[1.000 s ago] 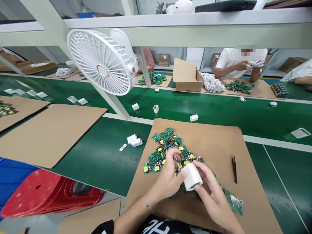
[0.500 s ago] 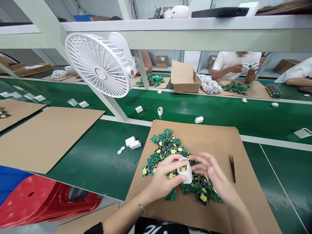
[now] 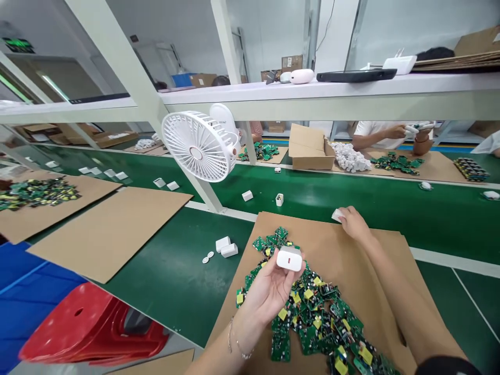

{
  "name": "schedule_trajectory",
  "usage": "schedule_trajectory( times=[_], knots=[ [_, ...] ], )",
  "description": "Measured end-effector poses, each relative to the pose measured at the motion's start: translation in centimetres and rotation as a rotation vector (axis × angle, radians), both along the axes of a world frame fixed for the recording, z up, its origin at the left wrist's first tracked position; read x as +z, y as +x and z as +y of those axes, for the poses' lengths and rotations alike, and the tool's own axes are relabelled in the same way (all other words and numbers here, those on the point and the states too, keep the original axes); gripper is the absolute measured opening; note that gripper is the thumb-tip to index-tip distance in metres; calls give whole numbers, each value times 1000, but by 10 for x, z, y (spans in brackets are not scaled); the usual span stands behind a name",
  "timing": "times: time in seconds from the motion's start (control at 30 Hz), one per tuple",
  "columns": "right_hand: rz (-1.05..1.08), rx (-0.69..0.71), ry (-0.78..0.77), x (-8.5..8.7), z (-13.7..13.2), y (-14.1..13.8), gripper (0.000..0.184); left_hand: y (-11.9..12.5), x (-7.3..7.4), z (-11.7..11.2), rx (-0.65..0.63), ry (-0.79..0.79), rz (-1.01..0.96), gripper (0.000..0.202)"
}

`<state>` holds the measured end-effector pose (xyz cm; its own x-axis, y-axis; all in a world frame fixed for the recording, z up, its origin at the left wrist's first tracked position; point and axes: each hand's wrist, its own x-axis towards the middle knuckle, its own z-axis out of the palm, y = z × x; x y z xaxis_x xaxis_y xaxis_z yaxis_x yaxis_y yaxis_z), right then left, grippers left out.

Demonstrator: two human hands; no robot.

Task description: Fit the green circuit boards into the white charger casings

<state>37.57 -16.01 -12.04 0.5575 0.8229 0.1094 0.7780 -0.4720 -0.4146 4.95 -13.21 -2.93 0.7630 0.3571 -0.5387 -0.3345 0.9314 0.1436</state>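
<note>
My left hand [image 3: 269, 289] holds a white charger housing [image 3: 289, 258] at its fingertips, raised over a heap of green circuit boards [image 3: 312, 307] on a brown cardboard sheet [image 3: 347, 250]. My right hand [image 3: 353, 222] reaches forward to the sheet's far edge and closes on a small white housing [image 3: 336, 214] lying on the green conveyor belt [image 3: 351, 192].
A white fan [image 3: 199, 146] stands on a slanted post left of the sheet. Two white housings [image 3: 225, 247] and small caps lie on the green mat. More housings [image 3: 247, 196] ride the belt. Red stools [image 3: 89, 328] sit bottom left. A person [image 3: 390, 133] works across the belt.
My right hand left the housing and stretched forward to a white housing on the belt. My left hand lifted its housing higher. The camera tilted up.
</note>
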Motion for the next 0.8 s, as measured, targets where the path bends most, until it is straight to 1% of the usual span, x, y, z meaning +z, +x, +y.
schedule_trajectory(
  times=[0.07, 0.17, 0.23, 0.27, 0.3, 0.33, 0.37, 0.4, 0.43, 0.47, 0.5, 0.53, 0.6, 0.67, 0.73, 0.8],
  knots=[
    [24, 76, -36, -1, -13, -10, 29, 4, 4, 0, 11, -18, 21, 39],
    [94, 238, -115, -5, -38, -34, 25, 9, 5, -1, 15, 0, 43, 37],
    [134, 298, -161, -9, -53, -51, 26, 11, 1, -4, -3, 50, 52, 33],
    [143, 302, -176, -11, -60, -59, 27, 10, -2, -5, -16, 100, 60, 31],
    [143, 291, -185, -13, -66, -65, 30, 10, -7, -6, -26, 181, 71, 30],
    [135, 269, -188, -13, -71, -70, 33, 10, -13, -6, -33, 304, 90, 29],
    [123, 244, -187, -14, -75, -74, 37, 12, -19, -4, -36, 480, 121, 30],
    [110, 221, -184, -14, -79, -79, 40, 16, -25, 0, -47, 726, 176, 31],
    [98, 204, -182, -13, -82, -83, 44, 23, -31, 7, -66, 1008, 247, 33],
    [87, 192, -184, -13, -85, -87, 48, 34, -37, 17, -92, 1286, 320, 34],
    [77, 184, -189, -12, -88, -92, 51, 49, -42, 29, -141, 1597, 427, 36],
    [66, 176, -196, -12, -90, -97, 51, 67, -46, 42, -164, 1714, 464, 38],
    [40, 157, -206, -11, -92, -106, 45, 112, -52, 70, -214, 1826, 492, 42],
    [21, 138, -205, -10, -93, -112, 41, 157, -57, 93, -296, 1938, 523, 42],
    [20, 115, -191, -8, -96, -115, 42, 194, -63, 107, -381, 2017, 571, 34],
    [35, 76, -170, -4, -100, -116, 39, 218, -70, 113, -460, 2081, 606, 32]
  ],
)
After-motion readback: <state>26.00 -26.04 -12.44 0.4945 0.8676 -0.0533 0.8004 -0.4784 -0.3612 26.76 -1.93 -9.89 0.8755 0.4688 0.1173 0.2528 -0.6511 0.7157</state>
